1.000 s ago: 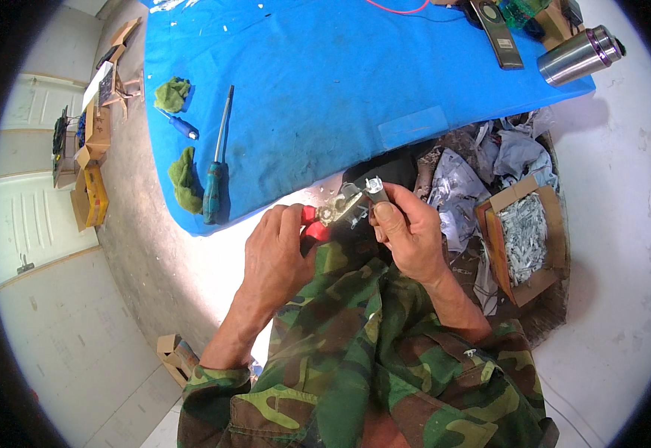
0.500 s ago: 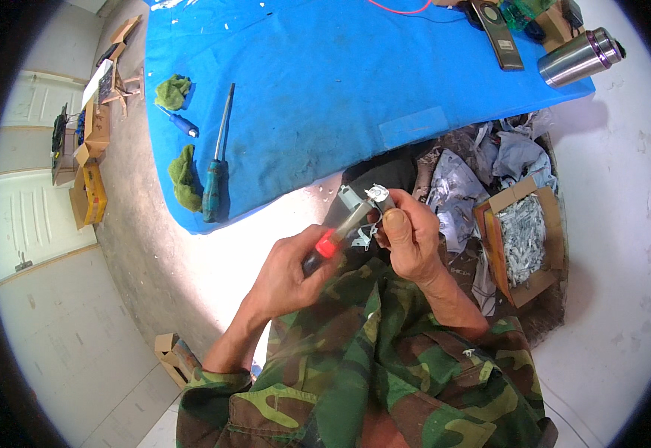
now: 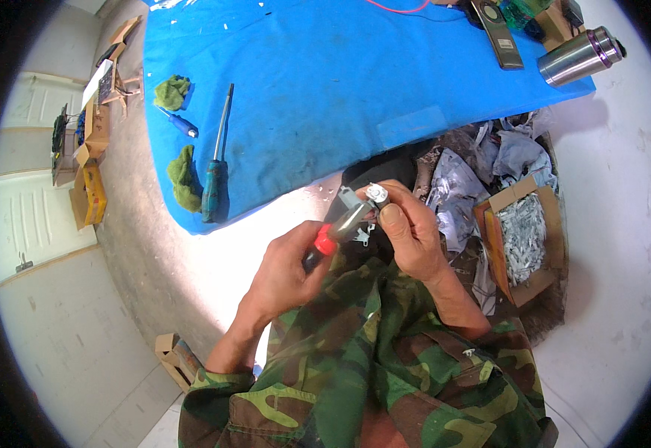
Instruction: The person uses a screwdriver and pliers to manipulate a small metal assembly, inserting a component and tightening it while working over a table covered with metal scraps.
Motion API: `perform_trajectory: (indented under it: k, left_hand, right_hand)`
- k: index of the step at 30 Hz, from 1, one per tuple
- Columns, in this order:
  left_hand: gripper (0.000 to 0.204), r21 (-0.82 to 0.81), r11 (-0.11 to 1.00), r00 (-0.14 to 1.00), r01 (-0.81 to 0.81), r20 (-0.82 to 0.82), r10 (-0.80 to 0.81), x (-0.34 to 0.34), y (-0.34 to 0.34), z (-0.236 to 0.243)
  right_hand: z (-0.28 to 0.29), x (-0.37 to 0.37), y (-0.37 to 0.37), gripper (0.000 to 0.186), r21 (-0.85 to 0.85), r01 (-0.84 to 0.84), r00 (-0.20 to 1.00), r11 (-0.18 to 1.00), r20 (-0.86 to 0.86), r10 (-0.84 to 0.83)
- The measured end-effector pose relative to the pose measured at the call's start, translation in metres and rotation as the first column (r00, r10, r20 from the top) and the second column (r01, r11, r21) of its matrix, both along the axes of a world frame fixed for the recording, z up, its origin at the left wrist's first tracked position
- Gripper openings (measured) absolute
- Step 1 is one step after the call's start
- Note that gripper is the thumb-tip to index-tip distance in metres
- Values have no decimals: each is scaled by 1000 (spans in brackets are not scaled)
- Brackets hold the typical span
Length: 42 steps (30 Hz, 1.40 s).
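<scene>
My left hand (image 3: 284, 261) is closed round the red-and-black handle of a tool with a flat metal blade (image 3: 325, 240). Its blade points up and to the right, and its tip meets or nearly meets the part in my other hand. Between thumb and fingers, my right hand (image 3: 418, 243) pinches a small cylindrical metal part with a white end (image 3: 377, 194). Thin white scraps (image 3: 362, 236) hang just below it; whether they are attached to it I cannot tell. Both hands are above my lap, short of the table's near edge.
On the blue-covered table (image 3: 303, 97) lie a long screwdriver (image 3: 212, 187), a small blue-handled screwdriver (image 3: 183, 125), green cloths (image 3: 183, 183), a phone (image 3: 501, 41) and a steel flask (image 3: 575, 58). Right of me, a cardboard box (image 3: 510, 287) holds silvery scraps, beside crumpled grey plastic (image 3: 452, 194).
The tool's blade has shifted slightly against the part, and my left hand has tilted a little. The part has turned slightly in my right hand. Both grips are kept.
</scene>
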<state>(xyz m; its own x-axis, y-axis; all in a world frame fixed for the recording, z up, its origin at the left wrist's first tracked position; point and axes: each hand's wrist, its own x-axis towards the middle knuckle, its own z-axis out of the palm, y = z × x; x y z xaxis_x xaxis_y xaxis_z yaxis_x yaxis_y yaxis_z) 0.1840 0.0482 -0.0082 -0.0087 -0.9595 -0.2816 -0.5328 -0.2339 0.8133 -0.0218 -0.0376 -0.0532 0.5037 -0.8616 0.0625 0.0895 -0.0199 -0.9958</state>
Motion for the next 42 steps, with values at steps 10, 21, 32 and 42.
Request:
perform_trajectory:
  k: [10, 21, 32, 42]
  left_hand:
    - [48, -301, 932, 877, 203, 480, -36, 3, 4, 6]
    - [36, -340, 835, 707, 433, 703, -80, 7, 12, 4]
    - [29, -331, 790, 630, 516, 771, -89, 6, 5, 10]
    - [27, -393, 782, 652, 484, 758, -24, 10, 1, 14]
  right_hand:
    - [10, -19, -5, 59, 64, 100, 994, 993, -50, -97]
    - [27, -17, -14, 39, 242, -192, 946, 951, -213, 246]
    - [15, -24, -25, 41, 650, -287, 940, 704, 49, 338]
    - [12, -23, -15, 39, 710, -301, 953, 637, 216, 210]
